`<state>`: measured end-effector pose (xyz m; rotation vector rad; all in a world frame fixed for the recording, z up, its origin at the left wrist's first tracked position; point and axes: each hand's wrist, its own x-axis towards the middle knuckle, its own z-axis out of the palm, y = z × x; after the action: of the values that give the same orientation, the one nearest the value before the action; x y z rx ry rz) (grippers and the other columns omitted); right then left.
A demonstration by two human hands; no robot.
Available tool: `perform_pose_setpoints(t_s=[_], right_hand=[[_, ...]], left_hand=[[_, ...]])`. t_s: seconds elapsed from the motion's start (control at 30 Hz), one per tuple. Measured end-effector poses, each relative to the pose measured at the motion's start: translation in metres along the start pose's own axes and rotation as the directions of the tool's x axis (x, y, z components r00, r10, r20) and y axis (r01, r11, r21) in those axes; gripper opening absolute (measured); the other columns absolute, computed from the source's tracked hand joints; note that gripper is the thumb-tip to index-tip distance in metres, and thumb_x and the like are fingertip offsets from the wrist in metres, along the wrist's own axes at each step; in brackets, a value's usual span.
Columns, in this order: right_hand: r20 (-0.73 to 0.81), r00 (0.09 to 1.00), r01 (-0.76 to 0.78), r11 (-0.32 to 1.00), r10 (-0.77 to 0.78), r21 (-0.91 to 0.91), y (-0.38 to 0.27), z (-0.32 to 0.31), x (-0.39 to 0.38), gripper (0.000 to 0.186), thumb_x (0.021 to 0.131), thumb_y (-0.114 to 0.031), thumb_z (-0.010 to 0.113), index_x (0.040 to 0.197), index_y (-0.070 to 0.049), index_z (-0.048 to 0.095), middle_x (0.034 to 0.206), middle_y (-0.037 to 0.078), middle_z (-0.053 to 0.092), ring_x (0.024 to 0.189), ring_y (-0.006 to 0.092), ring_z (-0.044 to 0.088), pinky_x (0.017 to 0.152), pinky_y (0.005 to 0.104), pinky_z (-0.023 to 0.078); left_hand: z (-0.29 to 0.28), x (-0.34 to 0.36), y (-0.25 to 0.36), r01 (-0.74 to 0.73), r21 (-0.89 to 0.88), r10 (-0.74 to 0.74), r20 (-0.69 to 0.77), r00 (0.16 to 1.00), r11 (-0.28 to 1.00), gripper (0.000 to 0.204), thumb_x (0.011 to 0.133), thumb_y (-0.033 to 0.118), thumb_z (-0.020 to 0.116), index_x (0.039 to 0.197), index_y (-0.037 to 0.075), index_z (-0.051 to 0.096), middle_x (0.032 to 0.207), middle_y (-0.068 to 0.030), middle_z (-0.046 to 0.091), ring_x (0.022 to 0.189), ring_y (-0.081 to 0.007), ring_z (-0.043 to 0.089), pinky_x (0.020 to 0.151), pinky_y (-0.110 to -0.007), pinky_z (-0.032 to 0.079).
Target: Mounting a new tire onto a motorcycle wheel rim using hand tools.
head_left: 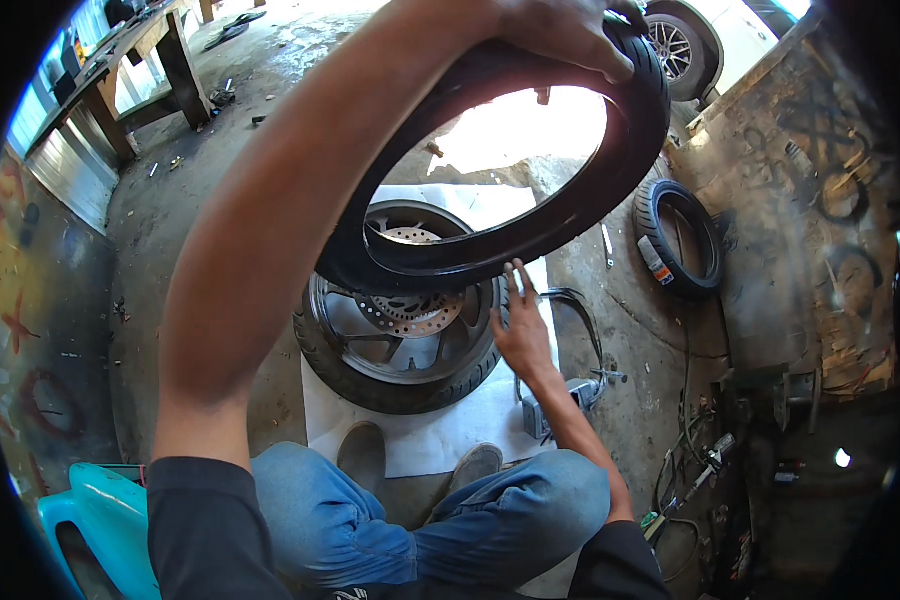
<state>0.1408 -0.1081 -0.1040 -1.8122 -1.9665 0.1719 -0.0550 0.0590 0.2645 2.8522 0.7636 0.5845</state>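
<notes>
My left hand (pixel 570 35) grips the upper rim of a loose black tyre (pixel 625 160), which is held up and tilted above the floor. Below it a motorcycle wheel (pixel 400 385), with its own tyre, dark spokes and a drilled brake disc, lies flat on a white sheet (pixel 430 445). The loose tyre hides part of the wheel's far side. My right hand (pixel 523 335) is beside the wheel's right edge, fingers apart, its fingertips at the loose tyre's lower edge. Whether they press on it I cannot tell.
On the right, another tyre (pixel 678 240) with a label leans by a board (pixel 790 200). A spanner (pixel 608 246) lies near it. A grey metal tool (pixel 550 408) with a cable stands right of the wheel. Lower left is a turquoise plastic seat (pixel 105 520); a workbench (pixel 110 75) stands far left.
</notes>
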Motion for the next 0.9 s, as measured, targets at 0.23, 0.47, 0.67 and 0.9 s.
perform_pose_setpoints(t_s=[0.23, 0.47, 0.67, 0.9], right_hand=[[0.135, 0.985, 0.116, 0.991, -0.107, -0.061, 0.001, 0.033, 0.01, 0.093, 0.088, -0.009, 0.067, 0.166, -0.008, 0.016, 0.174, 0.011, 0.01, 0.143, 0.0411, 0.046, 0.109, 0.0468, 0.052], [-0.141, 0.959, 0.104, 0.77, -0.245, -0.629, 0.084, -0.047, 0.082, 0.088, 0.091, -0.004, 0.059, 0.168, -0.011, 0.016, 0.176, 0.005, 0.006, 0.118, 0.0381, 0.056, 0.104, 0.0481, 0.052], [0.176, 0.981, 0.009, 0.889, 0.08, -0.457, 0.045, 0.012, 0.046, 0.103, 0.08, 0.003, 0.059, 0.168, -0.008, 0.007, 0.176, 0.01, 0.0, 0.103, 0.0414, 0.067, 0.077, 0.0481, 0.059], [0.218, 0.967, 0.109, 0.988, -0.131, 0.111, -0.034, 0.041, -0.005, 0.104, 0.081, -0.006, 0.066, 0.168, -0.01, 0.008, 0.176, 0.01, 0.009, 0.112, 0.0413, 0.068, 0.083, 0.0433, 0.062]], left_hand=[[0.001, -0.014, 0.004, 0.087, 0.054, -0.086, -0.021, 0.996, 0.995, 0.076, 0.093, 0.048, 0.062, 0.159, 0.016, 0.042, 0.162, -0.0164, 0.042, 0.15, -0.03, 0.041, 0.125, -0.043, 0.033], [-0.001, -0.029, 0.007, 0.051, 0.176, -0.029, -0.121, 0.992, 0.983, 0.076, 0.092, 0.048, 0.06, 0.159, 0.015, 0.043, 0.161, -0.0182, 0.044, 0.148, -0.0307, 0.043, 0.125, -0.043, 0.034], [0.006, -0.019, 0.003, 0.074, 0.112, -0.062, -0.105, 0.993, 0.991, 0.077, 0.09, 0.048, 0.061, 0.158, 0.016, 0.044, 0.158, -0.0174, 0.049, 0.146, -0.0314, 0.047, 0.123, -0.043, 0.037], [0.011, -0.002, 0.006, 0.064, 0.161, -0.044, -0.125, 0.991, 0.985, 0.077, 0.091, 0.048, 0.059, 0.159, 0.015, 0.042, 0.161, -0.0167, 0.045, 0.148, -0.0308, 0.044, 0.124, -0.043, 0.036]])
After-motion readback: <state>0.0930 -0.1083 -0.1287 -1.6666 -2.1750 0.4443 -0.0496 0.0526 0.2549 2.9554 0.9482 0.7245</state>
